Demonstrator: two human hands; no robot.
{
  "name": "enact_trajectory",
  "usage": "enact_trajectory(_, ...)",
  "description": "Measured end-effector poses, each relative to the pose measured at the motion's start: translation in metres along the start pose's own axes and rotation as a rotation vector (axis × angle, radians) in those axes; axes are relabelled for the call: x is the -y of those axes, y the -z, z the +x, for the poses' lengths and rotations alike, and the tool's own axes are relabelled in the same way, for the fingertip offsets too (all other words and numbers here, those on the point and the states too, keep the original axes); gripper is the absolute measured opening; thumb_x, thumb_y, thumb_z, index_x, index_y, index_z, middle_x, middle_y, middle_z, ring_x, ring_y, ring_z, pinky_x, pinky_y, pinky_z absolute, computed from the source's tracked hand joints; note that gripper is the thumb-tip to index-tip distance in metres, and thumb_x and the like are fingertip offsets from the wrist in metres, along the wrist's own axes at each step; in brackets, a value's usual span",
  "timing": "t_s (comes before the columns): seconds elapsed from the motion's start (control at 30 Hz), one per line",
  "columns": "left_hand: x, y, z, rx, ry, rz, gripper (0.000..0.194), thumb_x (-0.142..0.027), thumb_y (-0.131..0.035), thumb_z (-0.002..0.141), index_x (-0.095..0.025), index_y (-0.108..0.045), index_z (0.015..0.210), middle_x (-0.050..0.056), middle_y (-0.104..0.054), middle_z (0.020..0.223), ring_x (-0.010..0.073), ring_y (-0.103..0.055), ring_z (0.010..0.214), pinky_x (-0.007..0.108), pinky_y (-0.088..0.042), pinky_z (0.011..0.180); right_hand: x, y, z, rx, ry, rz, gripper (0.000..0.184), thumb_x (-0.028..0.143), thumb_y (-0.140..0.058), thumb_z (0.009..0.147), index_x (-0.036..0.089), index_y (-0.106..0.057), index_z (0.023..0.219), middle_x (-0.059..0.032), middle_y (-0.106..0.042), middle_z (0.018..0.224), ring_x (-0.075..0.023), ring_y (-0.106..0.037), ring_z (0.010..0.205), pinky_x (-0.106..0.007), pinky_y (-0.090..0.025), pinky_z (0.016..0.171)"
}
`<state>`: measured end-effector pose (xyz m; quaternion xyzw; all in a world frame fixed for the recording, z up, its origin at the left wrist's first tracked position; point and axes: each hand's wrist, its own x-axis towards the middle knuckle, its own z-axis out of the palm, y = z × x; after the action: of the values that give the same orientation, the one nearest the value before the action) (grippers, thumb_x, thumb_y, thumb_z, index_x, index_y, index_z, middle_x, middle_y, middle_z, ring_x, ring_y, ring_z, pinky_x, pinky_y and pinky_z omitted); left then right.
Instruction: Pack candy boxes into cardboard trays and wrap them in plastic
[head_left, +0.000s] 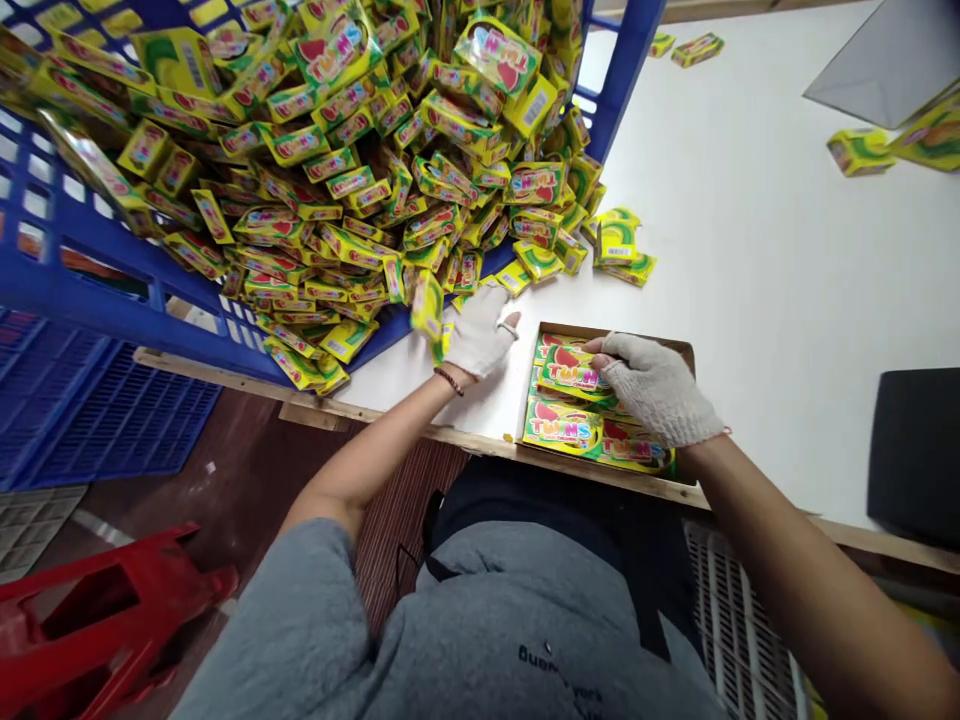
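My right hand [652, 385], in a white fingerless glove, pinches a small yellow-green "TWINS" box [566, 372] between thumb and fingers. It holds this box over an open cardboard carton [686, 352]. More boxes of the same kind [559, 425] lie flat in the carton, printed side up. My left hand [480, 330], gloved too and with a bead bracelet at the wrist, is at the lower edge of a heap of such boxes [360, 200]. Its thumb stands apart; the fingertips are partly hard to make out. A blurred yellow box [427, 305] is just left of it.
A blue plastic crate [615, 95] lies tipped, its heap spilling onto the white table [750, 250]. Loose boxes [619, 245] sit beside it, others toward the back. A black object [915, 450] stands at right. A red plastic stool [112, 600] and blue crates [150, 400] are on the floor at left.
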<state>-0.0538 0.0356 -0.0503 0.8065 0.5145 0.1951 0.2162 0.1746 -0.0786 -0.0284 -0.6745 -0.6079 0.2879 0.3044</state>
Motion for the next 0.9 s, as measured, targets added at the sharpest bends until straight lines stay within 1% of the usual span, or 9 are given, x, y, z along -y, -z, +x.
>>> enact_trajectory(0.1, 0.016, 0.008, 0.027, 0.107, 0.156, 0.402, 0.047, -0.033, -0.075, 0.098, -0.019, -0.066, 0.142, 0.020, -0.059, 0.154, 0.0389, -0.057, 0.142, 0.051, -0.050, 0.118, -0.010, -0.016, 0.002, 0.052, 0.046, -0.060, 0.029, 0.036, -0.060, 0.095, 0.025, -0.086, 0.104, -0.0103, -0.084, 0.106, -0.0315, -0.075, 0.100, -0.046, -0.061, 0.090)
enact_trajectory(0.23, 0.026, 0.006, 0.040, 0.117, 0.215, 0.574, 0.050, -0.038, -0.067, 0.104, -0.025, -0.061, 0.152, 0.021, -0.047, 0.167, 0.0414, -0.048, 0.149, 0.053, -0.048, 0.115, -0.014, -0.039, -0.002, 0.027, 0.193, -0.197, 0.032, 0.034, -0.055, 0.103, 0.024, -0.085, 0.097, -0.0126, -0.082, 0.106, -0.0303, -0.072, 0.100, -0.045, -0.057, 0.091)
enact_trajectory(0.33, 0.030, 0.003, 0.039, 0.131, 0.182, 0.605, 0.042, -0.035, -0.054, 0.110, -0.022, -0.063, 0.148, 0.022, -0.048, 0.166, 0.0398, -0.049, 0.146, 0.049, -0.050, 0.110, -0.016, -0.045, -0.006, -0.005, 0.250, -0.328, 0.036, 0.037, -0.054, 0.106, 0.024, -0.086, 0.098, -0.0144, -0.081, 0.109, -0.0318, -0.069, 0.101, -0.048, -0.053, 0.091)
enact_trajectory(0.43, 0.034, 0.001, 0.038, 0.181, 0.106, 0.641, 0.040, -0.025, -0.040, 0.112, -0.018, -0.066, 0.141, 0.023, -0.052, 0.162, 0.0375, -0.050, 0.143, 0.045, -0.052, 0.102, -0.019, -0.044, -0.007, 0.002, 0.270, -0.356, 0.039, 0.037, -0.050, 0.107, 0.024, -0.086, 0.100, -0.0141, -0.080, 0.107, -0.0307, -0.069, 0.098, -0.048, -0.053, 0.090)
enact_trajectory(0.53, 0.039, 0.003, 0.039, 0.180, 0.016, 0.650, 0.038, -0.020, -0.042, 0.109, -0.015, -0.069, 0.136, 0.024, -0.059, 0.151, 0.0365, -0.053, 0.138, 0.044, -0.053, 0.098, -0.020, -0.044, -0.007, -0.025, 0.275, -0.305, 0.039, 0.037, -0.049, 0.108, 0.025, -0.085, 0.101, -0.0131, -0.081, 0.105, -0.0308, -0.071, 0.099, -0.049, -0.056, 0.092)
enact_trajectory(0.63, 0.044, 0.010, 0.041, 0.110, -0.022, 0.606, 0.032, -0.021, -0.046, 0.108, -0.016, -0.072, 0.126, 0.022, -0.064, 0.141, 0.0346, -0.059, 0.130, 0.043, -0.054, 0.096, -0.021, -0.045, -0.008, -0.063, 0.262, -0.234, 0.037, 0.039, -0.050, 0.106, 0.024, -0.085, 0.106, -0.0140, -0.082, 0.110, -0.0335, -0.073, 0.105, -0.053, -0.058, 0.096)
enact_trajectory(0.7, 0.050, 0.016, 0.040, 0.006, 0.003, 0.524, 0.025, -0.025, -0.049, 0.108, -0.019, -0.072, 0.116, 0.019, -0.065, 0.135, 0.0322, -0.063, 0.123, 0.041, -0.054, 0.095, -0.021, -0.045, -0.008, -0.100, 0.246, -0.194, 0.037, 0.039, -0.051, 0.105, 0.023, -0.084, 0.110, -0.0151, -0.083, 0.114, -0.0347, -0.074, 0.107, -0.055, -0.060, 0.098)
enact_trajectory(0.8, 0.057, 0.025, 0.029, -0.125, 0.086, 0.259, 0.018, -0.029, -0.053, 0.109, -0.024, -0.067, 0.098, 0.010, -0.069, 0.110, 0.0257, -0.066, 0.103, 0.037, -0.052, 0.090, -0.018, -0.042, -0.007, -0.180, 0.232, -0.148, 0.035, 0.039, -0.053, 0.103, 0.023, -0.083, 0.113, -0.0148, -0.083, 0.115, -0.0353, -0.074, 0.109, -0.056, -0.061, 0.101)
enact_trajectory(0.9, 0.053, 0.032, 0.010, -0.104, 0.065, -0.072, 0.027, -0.035, -0.049, 0.112, -0.025, -0.060, 0.090, 0.002, -0.064, 0.085, 0.0204, -0.060, 0.082, 0.034, -0.051, 0.082, -0.009, -0.032, -0.001, -0.264, 0.247, -0.106, 0.035, 0.041, -0.055, 0.102, 0.024, -0.081, 0.118, -0.0143, -0.081, 0.119, -0.0358, -0.074, 0.113, -0.057, -0.061, 0.105)
